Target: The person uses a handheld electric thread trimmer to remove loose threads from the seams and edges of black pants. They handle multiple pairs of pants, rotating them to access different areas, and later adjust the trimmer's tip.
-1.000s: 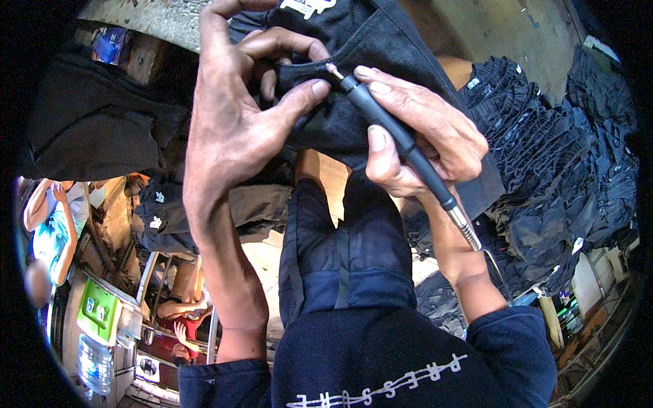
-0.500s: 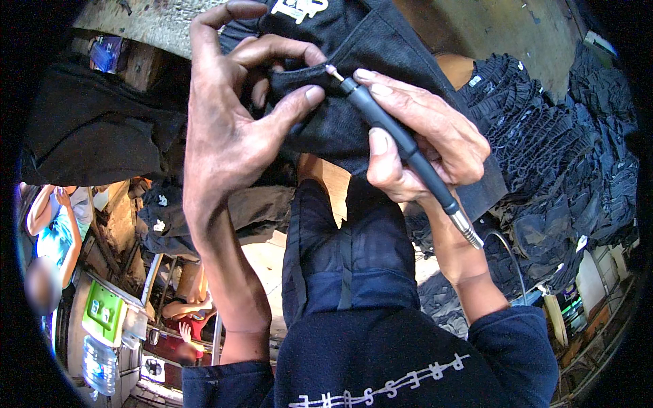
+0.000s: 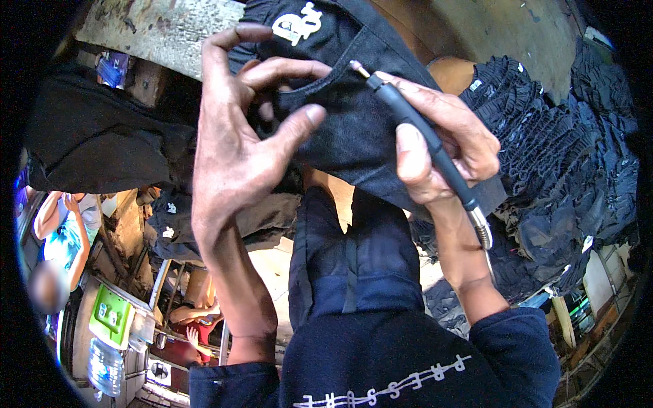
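A black denim-like garment (image 3: 347, 132) with a seamed, curved pocket opening lies spread in front of me. A white cut-out tag (image 3: 296, 26) sits on it near the top. My left hand (image 3: 231, 146) has its fingers spread at the pocket opening, some of them hidden inside it; the index finger lies along the edge and the thumb stands apart over the cloth. My right hand (image 3: 452, 132) grips a black pen-shaped rotary grinder (image 3: 394, 98) with a small pinkish tip and a spring-sleeved cable at its rear. That tip is just right of the pocket edge, over the cloth.
Piles of black garments (image 3: 544, 149) fill the right side. More dark cloth (image 3: 102, 136) lies at the left. A worn board (image 3: 156, 34) is at the upper left. Two people are at lower left, near a green tray (image 3: 112, 316) and a clear plastic water bottle (image 3: 105, 367).
My right hand has drawn the grinder to the right, its tip moving off the pocket edge. My left hand and the garment have shifted slightly right in view, and more of the tag shows.
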Available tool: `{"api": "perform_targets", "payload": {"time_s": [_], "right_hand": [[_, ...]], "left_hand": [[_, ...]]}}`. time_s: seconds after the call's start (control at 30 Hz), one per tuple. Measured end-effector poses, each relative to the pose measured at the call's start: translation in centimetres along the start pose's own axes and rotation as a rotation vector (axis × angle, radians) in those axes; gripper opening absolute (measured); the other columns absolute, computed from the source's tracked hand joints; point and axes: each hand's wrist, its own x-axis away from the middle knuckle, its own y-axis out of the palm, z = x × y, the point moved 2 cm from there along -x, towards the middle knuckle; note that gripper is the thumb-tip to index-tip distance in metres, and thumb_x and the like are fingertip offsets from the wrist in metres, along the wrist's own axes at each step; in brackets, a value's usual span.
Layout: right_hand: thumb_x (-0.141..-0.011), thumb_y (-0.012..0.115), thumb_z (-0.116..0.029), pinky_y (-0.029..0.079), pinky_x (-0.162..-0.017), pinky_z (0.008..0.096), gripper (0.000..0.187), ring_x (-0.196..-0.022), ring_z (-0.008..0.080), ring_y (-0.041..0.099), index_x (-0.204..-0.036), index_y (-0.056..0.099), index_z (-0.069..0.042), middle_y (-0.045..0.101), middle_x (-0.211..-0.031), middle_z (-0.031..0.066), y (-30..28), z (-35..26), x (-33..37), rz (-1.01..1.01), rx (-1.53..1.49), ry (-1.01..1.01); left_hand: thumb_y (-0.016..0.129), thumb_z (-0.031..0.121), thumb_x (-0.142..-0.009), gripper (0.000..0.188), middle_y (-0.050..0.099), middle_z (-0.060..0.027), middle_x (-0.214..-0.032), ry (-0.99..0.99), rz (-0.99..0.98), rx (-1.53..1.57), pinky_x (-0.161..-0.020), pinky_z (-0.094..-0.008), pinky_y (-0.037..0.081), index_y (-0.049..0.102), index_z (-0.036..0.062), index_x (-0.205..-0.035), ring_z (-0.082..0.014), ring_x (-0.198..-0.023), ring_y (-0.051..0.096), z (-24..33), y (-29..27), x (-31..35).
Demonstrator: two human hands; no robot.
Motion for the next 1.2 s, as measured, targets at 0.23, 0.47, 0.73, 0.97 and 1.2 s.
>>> {"api": "perform_targets", "payload": {"time_s": [0.23,0.47,0.73,0.97,1.2], "right_hand": [[-0.087,0.071,-0.002,0.063,-0.096,0.0427,0.031,-0.105,0.0360,0.080,-0.117,0.074,0.008,0.080,-0.113,0.0272,0.0,0.0,-0.6,-0.056,-0.061,-0.041],[-0.082,0.074,0.001,0.064,-0.096,0.0453,0.033,-0.106,0.0382,0.080,-0.114,0.076,0.007,0.080,-0.111,0.0274,0.2,0.5,-0.7,-0.077,-0.094,-0.056],[-0.083,0.075,-0.002,0.064,-0.095,0.0459,0.033,-0.106,0.0385,0.080,-0.114,0.076,0.007,0.080,-0.111,0.0278,0.3,0.1,-0.7,-0.081,-0.080,-0.022],[-0.085,0.074,-0.004,0.064,-0.094,0.0453,0.031,-0.104,0.0384,0.081,-0.114,0.076,0.007,0.080,-0.111,0.0279,0.2,0.4,-0.6,-0.071,-0.059,-0.011],[-0.086,0.074,-0.005,0.065,-0.094,0.0435,0.033,-0.103,0.0373,0.081,-0.117,0.075,0.007,0.079,-0.112,0.0280,0.2,0.8,-0.1,-0.047,-0.081,-0.008]], "left_hand": [[0.089,0.000,-0.086,0.084,0.078,-0.0116,-0.117,-0.007,0.088,0.125,-0.076,-0.0214,0.048,0.033,0.0026,-0.150,-0.0090,-0.087,0.065,-0.2,1.2,-0.4],[0.089,-0.001,-0.085,0.086,0.077,-0.0122,-0.116,-0.039,0.052,0.143,-0.071,-0.0198,0.047,0.034,0.0032,-0.150,-0.0080,-0.084,0.064,-0.4,0.8,-0.6],[0.090,-0.001,-0.084,0.088,0.078,-0.0127,-0.116,-0.020,0.052,0.090,-0.068,-0.0188,0.045,0.034,0.0031,-0.151,-0.0067,-0.082,0.062,-0.6,0.7,-0.8],[0.090,-0.001,-0.084,0.088,0.078,-0.0140,-0.116,-0.035,0.055,0.117,-0.068,-0.0184,0.047,0.034,0.0031,-0.152,-0.0075,-0.082,0.064,-0.6,0.7,-0.7],[0.088,-0.003,-0.084,0.088,0.078,-0.0156,-0.118,-0.059,0.048,0.156,-0.067,-0.0191,0.048,0.033,0.0031,-0.152,-0.0080,-0.082,0.064,-0.5,0.8,-0.7]]}}
